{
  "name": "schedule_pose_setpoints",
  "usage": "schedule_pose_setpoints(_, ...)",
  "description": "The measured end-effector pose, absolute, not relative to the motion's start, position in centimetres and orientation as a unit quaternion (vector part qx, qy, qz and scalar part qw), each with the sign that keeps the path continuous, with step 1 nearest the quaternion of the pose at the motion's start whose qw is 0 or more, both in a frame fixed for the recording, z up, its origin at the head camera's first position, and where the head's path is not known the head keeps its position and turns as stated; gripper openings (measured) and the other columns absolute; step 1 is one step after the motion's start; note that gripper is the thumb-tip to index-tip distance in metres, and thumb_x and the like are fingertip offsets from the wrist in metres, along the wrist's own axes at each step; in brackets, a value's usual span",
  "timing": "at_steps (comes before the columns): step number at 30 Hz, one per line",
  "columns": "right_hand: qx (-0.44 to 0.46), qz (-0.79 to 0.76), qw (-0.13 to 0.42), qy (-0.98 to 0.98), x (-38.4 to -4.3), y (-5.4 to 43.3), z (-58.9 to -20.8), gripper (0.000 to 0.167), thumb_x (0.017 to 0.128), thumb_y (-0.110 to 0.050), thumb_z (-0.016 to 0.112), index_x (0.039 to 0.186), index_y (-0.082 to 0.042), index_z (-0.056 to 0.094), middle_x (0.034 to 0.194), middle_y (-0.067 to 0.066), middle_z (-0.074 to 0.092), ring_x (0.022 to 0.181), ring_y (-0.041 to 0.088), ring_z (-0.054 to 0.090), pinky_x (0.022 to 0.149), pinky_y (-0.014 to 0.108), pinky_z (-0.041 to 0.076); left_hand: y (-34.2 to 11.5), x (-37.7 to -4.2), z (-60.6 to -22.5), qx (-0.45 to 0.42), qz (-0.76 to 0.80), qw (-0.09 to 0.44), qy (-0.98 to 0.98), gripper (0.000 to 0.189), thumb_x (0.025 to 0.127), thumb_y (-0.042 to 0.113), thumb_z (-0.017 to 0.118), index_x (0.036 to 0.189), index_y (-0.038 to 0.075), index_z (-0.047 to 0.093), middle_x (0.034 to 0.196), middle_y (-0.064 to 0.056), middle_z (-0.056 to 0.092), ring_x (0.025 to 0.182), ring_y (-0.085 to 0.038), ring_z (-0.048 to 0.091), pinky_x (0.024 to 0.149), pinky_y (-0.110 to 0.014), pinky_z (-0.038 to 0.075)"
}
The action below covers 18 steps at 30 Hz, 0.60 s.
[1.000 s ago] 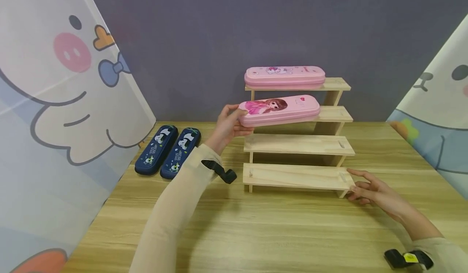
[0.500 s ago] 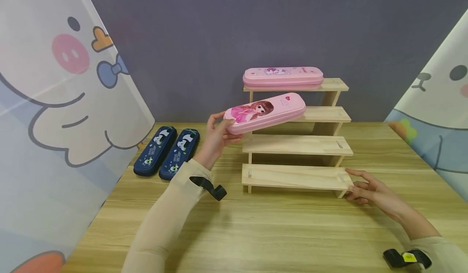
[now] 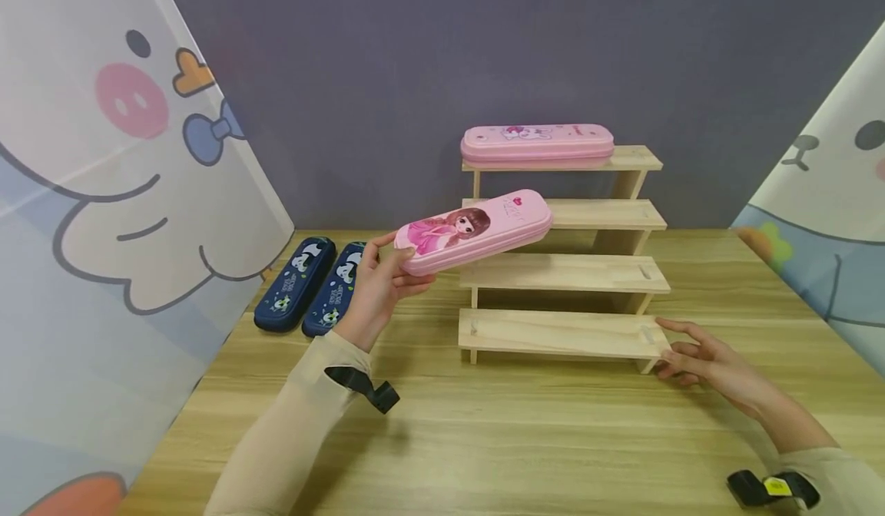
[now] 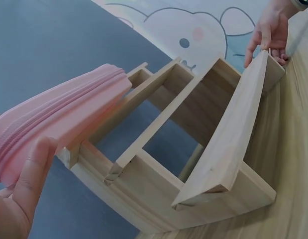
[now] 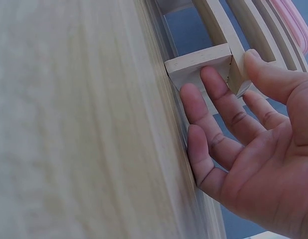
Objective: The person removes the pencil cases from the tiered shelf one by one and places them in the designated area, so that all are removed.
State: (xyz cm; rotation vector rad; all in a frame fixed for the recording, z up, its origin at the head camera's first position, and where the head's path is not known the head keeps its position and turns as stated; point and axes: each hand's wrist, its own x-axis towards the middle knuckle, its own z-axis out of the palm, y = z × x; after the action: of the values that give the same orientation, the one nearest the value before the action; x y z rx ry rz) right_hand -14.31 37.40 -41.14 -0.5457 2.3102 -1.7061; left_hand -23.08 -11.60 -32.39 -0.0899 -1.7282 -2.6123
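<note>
- Head view: my left hand (image 3: 376,286) grips one end of a pink pencil case (image 3: 474,230) printed with a cartoon girl, thumb on top and fingers curled beneath. The case hangs tilted in the air, its far end higher, in front of the left side of a four-tier wooden display stand (image 3: 563,270) and clear of every shelf. My right hand (image 3: 698,358) rests with loosely straight fingers against the right end of the stand's lowest shelf, holding nothing. A second pink pencil case (image 3: 537,143) lies flat on the top shelf. Two navy panda pencil cases (image 3: 314,282) lie side by side on the wooden table (image 3: 525,439), left of the stand.
- Left wrist view: my thumb (image 4: 32,174) presses the zippered edge of the pink pencil case (image 4: 59,124), which stretches toward the stand (image 4: 213,149); my right hand (image 4: 270,32) touches the far end of the nearest shelf.
- Right wrist view: my right hand (image 5: 248,149) lies open, fingertips (image 5: 213,82) and thumb against the shelf's end block (image 5: 203,67).
</note>
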Motion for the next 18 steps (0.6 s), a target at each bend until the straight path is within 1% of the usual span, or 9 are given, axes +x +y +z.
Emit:
schedule_pose_setpoints(7, -0.178, -0.577, 0.107, 0.790, -14.2, 37.4, -41.1, 0.063, 0.104, 0.002, 0.043, 0.144, -0.048, 0.037, 0.107, -0.004, 0.067, 0.091, 0.016, 0.069, 0.071, 0.030, 0.057, -12.8, -22.2, -32.8, -0.023, -0.841, 0.014, -0.541, 0.035, 0.098, 0.007, 0.054, 0.129, 0.016, 0.041, 0.081, -0.013, 0.070, 0.064, -0.026, 0.073, 0.062, -0.039, 0.061)
schedule_pose_setpoints(11, -0.183, -0.580, 0.108, 0.786, -14.1, 37.3, -41.1, 0.063, 0.104, 0.002, 0.042, 0.144, -0.047, 0.037, 0.106, -0.003, 0.067, 0.091, 0.016, 0.069, 0.071, 0.030, 0.057, -13.6, -21.7, -33.1, -0.012, -0.845, 0.020, -0.534, 0.034, 0.099, 0.008, 0.053, 0.129, 0.018, 0.042, 0.081, -0.013, 0.070, 0.064, -0.026, 0.073, 0.063, -0.039, 0.061)
schedule_pose_setpoints(16, -0.189, -0.584, 0.110, 0.782, -14.1, 37.3, -41.0, 0.064, 0.104, 0.003, 0.042, 0.144, -0.046, 0.038, 0.105, -0.003, 0.068, 0.091, 0.016, 0.069, 0.072, 0.030, 0.057, -14.6, -21.1, -33.3, 0.000, -0.850, 0.025, -0.526, 0.035, 0.100, 0.009, 0.052, 0.132, 0.021, 0.042, 0.083, -0.011, 0.072, 0.068, -0.026, 0.074, 0.066, -0.040, 0.061)
schedule_pose_setpoints(18, -0.190, -0.586, 0.113, 0.779, -14.1, 37.3, -41.0, 0.064, 0.104, 0.003, 0.042, 0.144, -0.046, 0.038, 0.105, -0.002, 0.068, 0.091, 0.016, 0.069, 0.072, 0.030, 0.057, -14.9, -20.9, -33.4, 0.004, -0.852, 0.021, -0.522, 0.040, 0.101, 0.009, 0.051, 0.137, 0.021, 0.040, 0.085, -0.011, 0.072, 0.070, -0.027, 0.074, 0.068, -0.041, 0.061)
